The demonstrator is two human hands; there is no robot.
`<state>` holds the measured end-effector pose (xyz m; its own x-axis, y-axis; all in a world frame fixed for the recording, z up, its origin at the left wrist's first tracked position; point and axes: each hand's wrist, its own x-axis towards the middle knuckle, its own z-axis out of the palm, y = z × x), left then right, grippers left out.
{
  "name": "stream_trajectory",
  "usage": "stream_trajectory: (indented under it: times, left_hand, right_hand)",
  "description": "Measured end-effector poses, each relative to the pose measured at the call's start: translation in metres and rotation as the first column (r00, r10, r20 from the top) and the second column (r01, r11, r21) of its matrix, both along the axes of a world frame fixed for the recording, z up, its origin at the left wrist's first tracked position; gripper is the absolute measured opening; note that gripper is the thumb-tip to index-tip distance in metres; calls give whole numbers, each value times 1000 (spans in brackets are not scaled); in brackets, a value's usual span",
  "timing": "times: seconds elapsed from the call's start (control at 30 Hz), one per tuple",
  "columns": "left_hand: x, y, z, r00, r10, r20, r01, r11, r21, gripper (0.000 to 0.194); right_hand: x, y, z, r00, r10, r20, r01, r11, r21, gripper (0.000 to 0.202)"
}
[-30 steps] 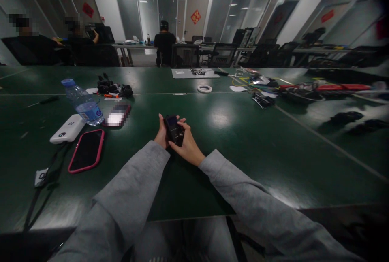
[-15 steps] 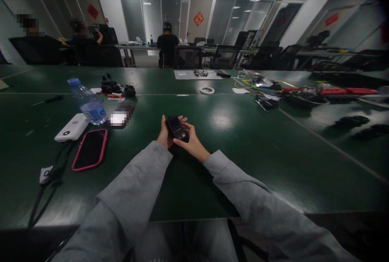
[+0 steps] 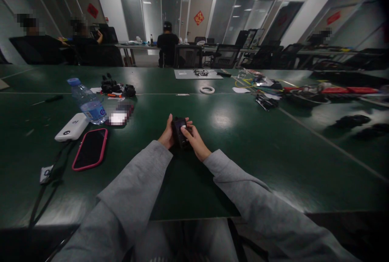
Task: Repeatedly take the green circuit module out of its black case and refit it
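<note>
Left of me on the green tabletop (image 3: 258,152), I see a blue-capped bottle (image 3: 93,109) standing near a white power bank (image 3: 73,127). A pink-edged phone (image 3: 90,149) lies closer to me; another (image 3: 120,116), its screen blurred, lies right of the bottle. Farther out I have a screwdriver (image 3: 54,99), a tape roll (image 3: 207,92) and a pale board (image 3: 182,74). Wires (image 3: 258,82) tangle off to my right. Beyond, a person (image 3: 167,41) sits.

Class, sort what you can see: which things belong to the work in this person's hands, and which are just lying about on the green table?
In use:
- black handheld device
- left hand and right hand, both on it

Apparently just lying about:
- pink-cased phone
- white power bank
- water bottle
- white tape roll
- screwdriver
</note>
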<state>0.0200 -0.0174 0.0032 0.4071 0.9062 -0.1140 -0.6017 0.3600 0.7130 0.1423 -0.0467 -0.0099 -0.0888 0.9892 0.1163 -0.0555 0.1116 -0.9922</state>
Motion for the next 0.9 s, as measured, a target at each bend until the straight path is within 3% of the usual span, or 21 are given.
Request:
stream_trajectory:
  times: [0.17,0.33,0.43,0.5,0.63,0.77,0.9]
  left_hand:
    - [2,-2,1,999,-27,-28,27,1000,16,70]
    - [2,-4,3,1000,4,-2,-4,1000,-27,69]
    - [1,-1,0,998,58,-25,-60,997,-58,72]
    - [-1,2,-3,995,94,-46,-98,991,-93,77]
    - [-5,5,-6,987,153,-54,-160,975,-156,84]
    - [-7,2,-4,974,217,-68,-225,965,-134,82]
    - [-7,4,-6,982,186,-44,-190,977,-97,83]
  right_hand:
    - [0,1,3,996,-13,-92,8,999,-51,45]
    - [-2,0,-2,999,-38,15,38,999,1,50]
    - [-3,-4,-5,984,-96,154,68,982,179,60]
    - [-2,-7,-5,957,-149,248,59,939,338,72]
    - [1,-14,1,872,-210,442,-68,843,534,78]
    - [2,-15,2,847,-180,501,-141,831,538,58]
    - [3,-8,-3,907,-154,393,-47,888,458,54]
